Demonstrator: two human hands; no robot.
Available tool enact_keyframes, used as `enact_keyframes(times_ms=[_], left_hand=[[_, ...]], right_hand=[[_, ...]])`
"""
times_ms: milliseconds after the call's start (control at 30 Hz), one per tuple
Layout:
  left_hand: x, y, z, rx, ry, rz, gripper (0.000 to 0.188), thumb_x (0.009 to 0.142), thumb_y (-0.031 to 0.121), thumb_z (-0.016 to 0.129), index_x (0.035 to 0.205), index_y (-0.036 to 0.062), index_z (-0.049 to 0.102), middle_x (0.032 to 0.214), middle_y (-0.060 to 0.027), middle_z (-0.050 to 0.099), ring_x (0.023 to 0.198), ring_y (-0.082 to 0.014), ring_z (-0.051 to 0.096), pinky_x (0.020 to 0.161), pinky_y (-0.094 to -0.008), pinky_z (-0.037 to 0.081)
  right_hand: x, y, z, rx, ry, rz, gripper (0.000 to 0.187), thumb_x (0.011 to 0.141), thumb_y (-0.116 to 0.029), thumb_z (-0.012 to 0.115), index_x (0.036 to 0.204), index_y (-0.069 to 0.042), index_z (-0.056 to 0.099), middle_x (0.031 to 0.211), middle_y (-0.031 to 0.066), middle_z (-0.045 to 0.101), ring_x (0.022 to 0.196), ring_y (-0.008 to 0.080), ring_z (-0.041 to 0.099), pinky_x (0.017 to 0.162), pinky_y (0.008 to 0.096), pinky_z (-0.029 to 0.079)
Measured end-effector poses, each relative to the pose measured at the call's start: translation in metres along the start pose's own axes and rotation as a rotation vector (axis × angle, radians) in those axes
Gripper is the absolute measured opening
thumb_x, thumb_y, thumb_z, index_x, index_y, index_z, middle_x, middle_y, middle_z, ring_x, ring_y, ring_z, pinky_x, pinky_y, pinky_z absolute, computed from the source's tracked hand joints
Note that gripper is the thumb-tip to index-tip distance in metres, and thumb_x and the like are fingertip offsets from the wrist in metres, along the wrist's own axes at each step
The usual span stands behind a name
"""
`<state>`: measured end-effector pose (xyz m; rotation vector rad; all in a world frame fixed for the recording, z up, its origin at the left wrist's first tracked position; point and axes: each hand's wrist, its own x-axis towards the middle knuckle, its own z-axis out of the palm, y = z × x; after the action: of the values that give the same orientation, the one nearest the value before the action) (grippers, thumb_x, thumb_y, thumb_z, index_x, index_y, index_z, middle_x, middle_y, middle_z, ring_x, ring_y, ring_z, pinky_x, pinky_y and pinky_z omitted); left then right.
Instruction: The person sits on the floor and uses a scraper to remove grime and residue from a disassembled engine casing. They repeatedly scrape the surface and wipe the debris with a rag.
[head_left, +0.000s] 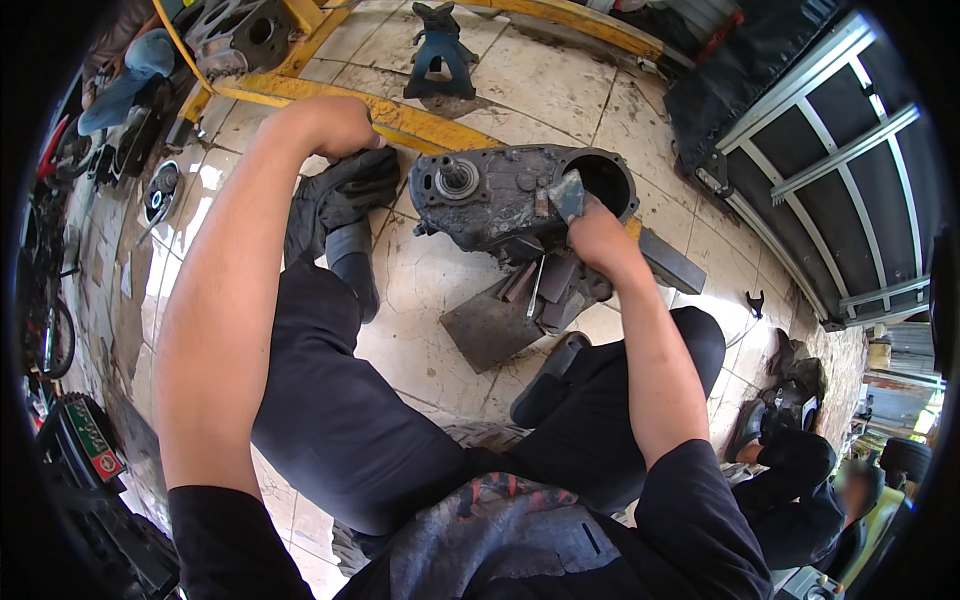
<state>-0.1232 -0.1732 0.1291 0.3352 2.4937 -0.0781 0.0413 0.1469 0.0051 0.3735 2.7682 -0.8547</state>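
A dirty grey metal gearbox housing (pixel 500 215) lies in front of me, with a splined shaft (pixel 456 178) at its left end and a large round opening at its right end. My right hand (pixel 600 238) is closed on a flat, wide-bladed scraper (pixel 567 195), whose blade rests at the housing's face beside the opening. The scraper's handle is hidden in the fingers. To the left of the housing, my left hand (pixel 335 127) is curled closed at the top of a bunched dark cloth (pixel 345 195). Its fingertips are mostly hidden.
Below the housing are a flat metal plate (pixel 490 325), dark blocks and a thin rod (pixel 536 287). A yellow frame (pixel 420 125) runs behind it, with a blue stand (pixel 440 65) beyond. Another person (pixel 800 490) sits at lower right; a fork-shaped part (pixel 755 303) lies on the tiles.
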Motion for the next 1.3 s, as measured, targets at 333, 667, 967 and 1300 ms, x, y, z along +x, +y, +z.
enact_keyframes(times_ms=[333,667,967,1300], left_hand=[[0.004,0.005,0.001,-0.043,-0.017,0.033,0.06,0.095,0.039,0.068,0.136,-0.0038,0.058,0.113,-0.0163,0.072,0.089,-0.024,0.071,0.078,-0.0379,0.055],[0.003,-0.004,0.0,-0.048,-0.028,0.006,0.06,0.095,0.04,0.068,0.136,-0.0029,0.058,0.114,-0.0164,0.072,0.09,-0.0244,0.071,0.08,-0.039,0.055],[-0.002,0.003,0.0,0.027,0.011,0.0,0.056,0.095,0.043,0.064,0.132,0.0004,0.064,0.119,-0.0169,0.072,0.103,-0.0292,0.071,0.09,-0.0418,0.052],[0.002,0.006,0.0,0.061,0.031,0.044,0.051,0.095,0.044,0.063,0.124,0.0023,0.068,0.12,-0.0188,0.071,0.112,-0.0365,0.067,0.094,-0.0454,0.05]], right_hand=[[-0.005,-0.007,0.049,-0.038,0.122,-0.196,0.032,0.098,-0.009,0.05,0.117,0.016,0.045,0.098,0.0425,0.062,0.095,0.0545,0.064,0.082,0.0558,0.051],[-0.025,-0.029,0.025,0.009,-0.001,0.042,0.034,0.088,-0.001,0.05,0.119,0.013,0.042,0.1,0.0409,0.065,0.1,0.0543,0.065,0.09,0.054,0.054],[-0.036,-0.053,0.044,-0.042,-0.06,0.062,0.042,0.089,-0.002,0.05,0.124,0.018,0.037,0.102,0.0403,0.066,0.101,0.0534,0.066,0.091,0.0529,0.055],[-0.045,-0.044,0.076,-0.05,-0.068,-0.044,0.066,0.092,-0.006,0.05,0.145,0.024,0.022,0.1,0.0364,0.069,0.096,0.0479,0.069,0.088,0.0509,0.055]])
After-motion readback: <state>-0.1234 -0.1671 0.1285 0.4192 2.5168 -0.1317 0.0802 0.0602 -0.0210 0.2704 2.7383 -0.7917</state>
